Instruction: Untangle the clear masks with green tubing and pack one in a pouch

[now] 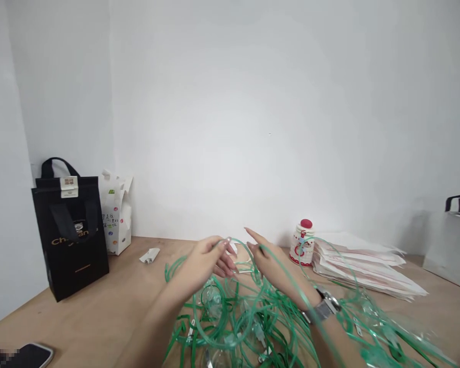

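My left hand (pixel 218 258) pinches a thin green tube (pixel 244 245) between thumb and index finger, its other fingers loosely curled. From there the tube arcs over to my right hand (pixel 266 261), whose index finger points out while the thumb side grips the tube. A stretch of the same green tubing hangs past my right wrist, which wears a watch (pixel 325 306). Below both hands lies a tangled heap of green tubes and straps with clear plastic masks (pixel 213 301), small metal strips among them. More clear masks (pixel 371 312) lie to the right.
A black paper bag (pixel 74 240) and a white printed bag (pixel 117 214) stand at the left. A crumpled tissue (pixel 150 255), a phone (pixel 32 355), a red-lidded jar (pixel 302 245), a stack of flat white packets (pixel 364 266) and a pale bag (pixel 452 250) are also on the wooden table (pixel 88 317).
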Demonstrator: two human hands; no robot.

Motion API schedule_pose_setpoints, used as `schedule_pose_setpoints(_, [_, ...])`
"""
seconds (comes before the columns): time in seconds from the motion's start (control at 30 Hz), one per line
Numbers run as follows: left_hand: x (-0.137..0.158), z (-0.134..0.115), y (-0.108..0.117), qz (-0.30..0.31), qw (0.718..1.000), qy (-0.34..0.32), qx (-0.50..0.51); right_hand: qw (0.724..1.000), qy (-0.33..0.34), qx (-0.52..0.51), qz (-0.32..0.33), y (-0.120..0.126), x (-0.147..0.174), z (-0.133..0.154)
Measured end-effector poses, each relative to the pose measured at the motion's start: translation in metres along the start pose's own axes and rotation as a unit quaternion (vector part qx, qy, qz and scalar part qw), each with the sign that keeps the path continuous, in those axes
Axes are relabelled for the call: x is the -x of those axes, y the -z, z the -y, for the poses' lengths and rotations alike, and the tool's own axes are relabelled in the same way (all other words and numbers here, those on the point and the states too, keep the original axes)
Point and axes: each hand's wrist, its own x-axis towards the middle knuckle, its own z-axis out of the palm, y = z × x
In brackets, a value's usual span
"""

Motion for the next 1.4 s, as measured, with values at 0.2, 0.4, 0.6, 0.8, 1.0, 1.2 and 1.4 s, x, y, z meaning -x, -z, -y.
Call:
schedule_pose_setpoints(0.2, [0.003, 0.007, -0.019, 0.070, 0.997, 0.038, -0.020, 0.984, 0.001, 0.173, 0.052, -0.010, 0.004, 0.000])
schedule_pose_setpoints(0.4, [0.015, -0.004, -0.023, 0.145, 0.988, 0.046, -0.029, 0.970, -0.023, 0.239, 0.046, -0.013, 0.001, -0.002])
schedule_pose_setpoints(0.6, [0.017, -0.015, -0.007, 0.066, 0.997, 0.024, -0.010, 0.991, -0.005, 0.130, 0.012, -0.010, 0.000, 0.005])
schedule_pose_setpoints(0.8, [0.010, -0.017, 0.022, -0.073, 0.996, -0.022, 0.038, 0.978, -0.004, -0.182, 0.103, -0.004, 0.009, 0.025])
schedule_pose_setpoints(1.0, [0.013, -0.023, 0.035, -0.155, 0.986, -0.059, 0.019, 0.942, -0.016, -0.307, 0.135, -0.009, 0.009, 0.025])
schedule_pose_setpoints(1.2, [0.024, -0.031, 0.042, -0.090, 0.994, -0.014, -0.063, 0.972, -0.006, -0.232, 0.023, -0.006, 0.003, 0.016])
schedule_pose_setpoints(1.4, [0.026, -0.032, 0.036, -0.060, 0.994, 0.004, -0.092, 0.981, 0.012, -0.187, -0.056, -0.004, 0.005, 0.017])
